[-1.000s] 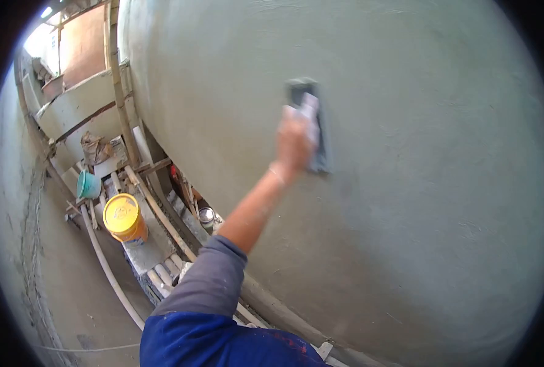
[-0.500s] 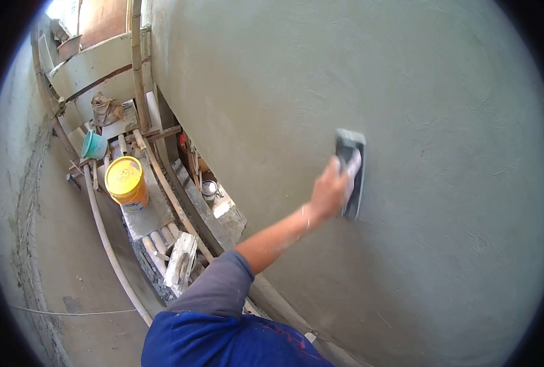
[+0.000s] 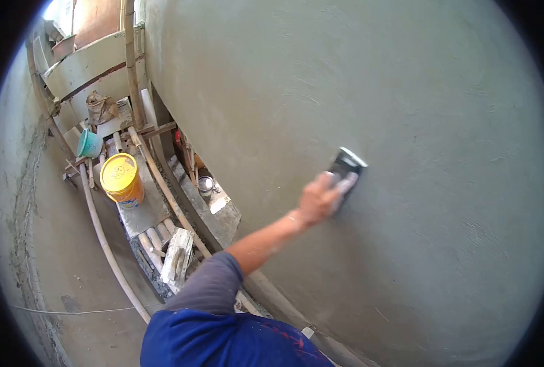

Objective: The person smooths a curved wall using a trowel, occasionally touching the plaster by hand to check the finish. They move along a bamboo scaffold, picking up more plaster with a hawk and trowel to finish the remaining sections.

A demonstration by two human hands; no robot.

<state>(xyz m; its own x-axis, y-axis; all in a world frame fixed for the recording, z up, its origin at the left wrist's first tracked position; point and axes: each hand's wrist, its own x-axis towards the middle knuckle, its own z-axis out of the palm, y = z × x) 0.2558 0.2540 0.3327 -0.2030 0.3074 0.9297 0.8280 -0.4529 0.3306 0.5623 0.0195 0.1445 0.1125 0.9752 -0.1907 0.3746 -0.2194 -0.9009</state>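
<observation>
My left hand (image 3: 318, 199) is closed round the handle of a dark plastering float (image 3: 349, 164) with a pale front edge. The float is pressed against a grey plastered wall (image 3: 419, 244), its top leaning to the right. Some motion blur softens the hand and tool, and part of the float is hidden behind the fingers. Pale smears mark the fingers and wrist. My right hand is out of view.
Bamboo-pole scaffolding (image 3: 110, 251) runs along the left, with planks (image 3: 143, 214). On it are a yellow lidded bucket (image 3: 122, 177), a teal pail (image 3: 89, 144), a crumpled brown sack (image 3: 102, 107) and a plaster-crusted block-like tool (image 3: 177, 257). A gap beside the wall shows a small can (image 3: 205, 184) below.
My left hand has moved slightly left and down across the wall. The float has turned from nearly upright to a rightward tilt. The view has shifted a little.
</observation>
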